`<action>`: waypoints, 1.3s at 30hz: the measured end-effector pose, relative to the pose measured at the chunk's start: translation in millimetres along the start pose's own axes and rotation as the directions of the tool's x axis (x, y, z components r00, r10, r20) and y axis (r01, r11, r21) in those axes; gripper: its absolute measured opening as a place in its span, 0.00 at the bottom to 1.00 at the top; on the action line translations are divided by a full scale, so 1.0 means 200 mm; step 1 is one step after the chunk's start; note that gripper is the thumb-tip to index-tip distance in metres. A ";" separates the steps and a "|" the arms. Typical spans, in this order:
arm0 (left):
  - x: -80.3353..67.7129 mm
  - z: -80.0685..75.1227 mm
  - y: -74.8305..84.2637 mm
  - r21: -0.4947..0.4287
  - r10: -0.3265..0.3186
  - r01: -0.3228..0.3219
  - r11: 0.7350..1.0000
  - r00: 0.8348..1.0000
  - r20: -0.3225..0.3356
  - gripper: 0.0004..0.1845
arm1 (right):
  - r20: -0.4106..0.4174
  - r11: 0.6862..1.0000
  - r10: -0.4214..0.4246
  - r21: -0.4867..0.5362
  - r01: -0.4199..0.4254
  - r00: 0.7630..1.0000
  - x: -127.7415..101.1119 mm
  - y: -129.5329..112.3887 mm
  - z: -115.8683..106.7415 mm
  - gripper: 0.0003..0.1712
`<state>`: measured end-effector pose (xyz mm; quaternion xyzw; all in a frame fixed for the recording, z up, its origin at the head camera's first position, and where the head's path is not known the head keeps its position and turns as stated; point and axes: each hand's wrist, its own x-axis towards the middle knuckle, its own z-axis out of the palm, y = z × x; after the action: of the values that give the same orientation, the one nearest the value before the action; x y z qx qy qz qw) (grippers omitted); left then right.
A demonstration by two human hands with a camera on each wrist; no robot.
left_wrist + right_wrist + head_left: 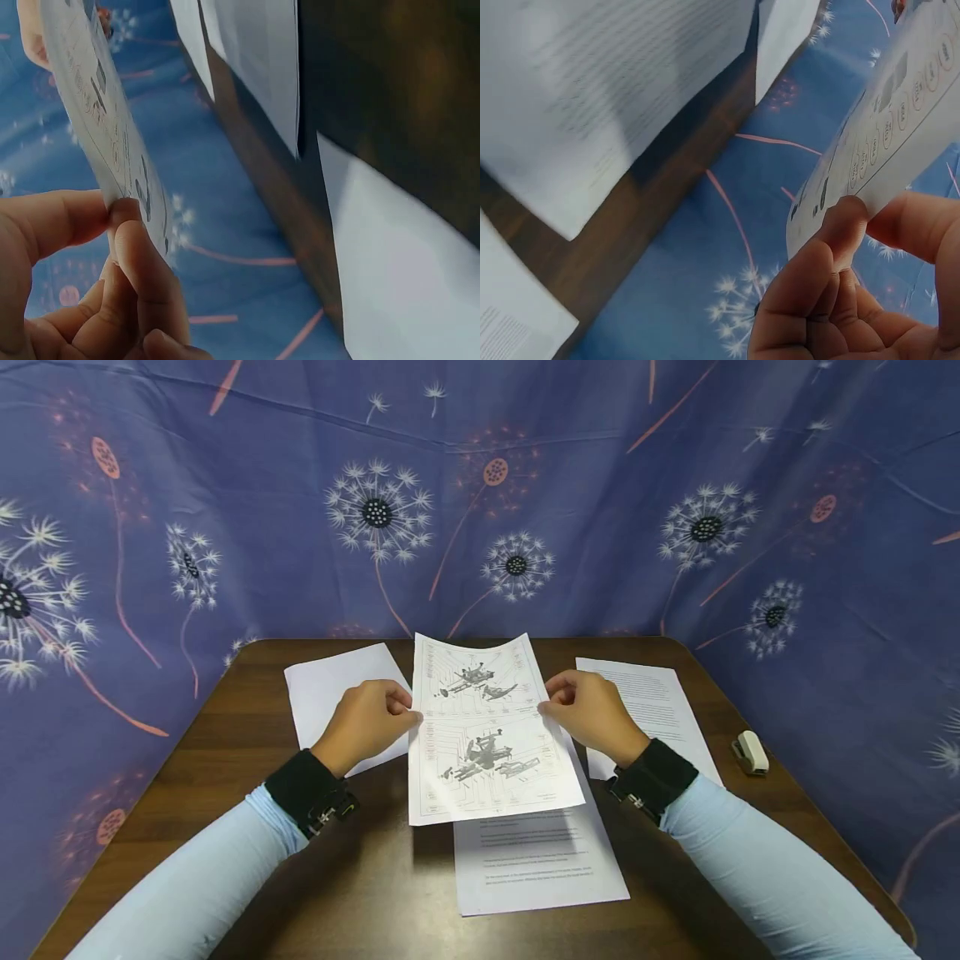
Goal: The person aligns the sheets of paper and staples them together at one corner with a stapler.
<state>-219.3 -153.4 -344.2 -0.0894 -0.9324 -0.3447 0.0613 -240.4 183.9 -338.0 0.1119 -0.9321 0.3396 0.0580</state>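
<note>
Diagram sheet (pixel 487 777): centre of frame, raised, slightly bowed. Left hand (pixel 367 720): thumb and finger pinching its left edge. Right hand (pixel 592 710): likewise, right edge. Handling, as judged: light, even pinch; edges level, lest it crease. Surroundings: white sheet (pixel 330 678), centre-left; text page (pixel 536 867), lower centre, upper part hidden by diagram sheet; second page (pixel 662 703), centre-right; stapler (pixel 750 752), far right.

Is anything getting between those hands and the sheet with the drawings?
Nothing visible does: the left hand and right hand pinch the illustrated sheet directly, one at each side edge. The printed page lies below, on the table.
</note>
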 end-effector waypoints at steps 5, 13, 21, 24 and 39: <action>-0.03 0.07 0.03 -0.010 0.034 -0.034 0.999 0.999 0.036 0.09 | 0.010 1.000 -0.010 -0.021 0.010 1.000 -0.08 0.05 -0.04 0.15; -0.08 0.15 0.08 -0.023 0.052 -0.050 0.998 0.995 0.084 0.09 | 0.007 0.998 -0.007 -0.060 0.007 1.000 -0.21 0.14 -0.06 0.15; -0.14 0.22 0.09 -0.051 0.045 -0.038 0.998 0.987 0.155 0.09 | 0.025 0.997 0.040 -0.061 -0.039 0.999 -0.30 0.20 -0.03 0.16; -0.16 0.25 0.09 -0.036 0.032 -0.026 0.999 0.983 0.183 0.09 | 0.043 0.997 0.060 -0.052 -0.057 0.997 -0.31 0.22 -0.02 0.17; -0.19 0.39 0.05 0.041 0.024 -0.035 0.999 0.970 0.243 0.12 | 0.093 0.996 0.085 -0.047 -0.081 0.992 -0.36 0.32 0.03 0.16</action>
<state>-184.6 -99.4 -403.0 -0.1430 -0.9391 -0.3091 -0.0457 -187.6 238.9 -395.6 0.0879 -0.9448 0.3156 0.0018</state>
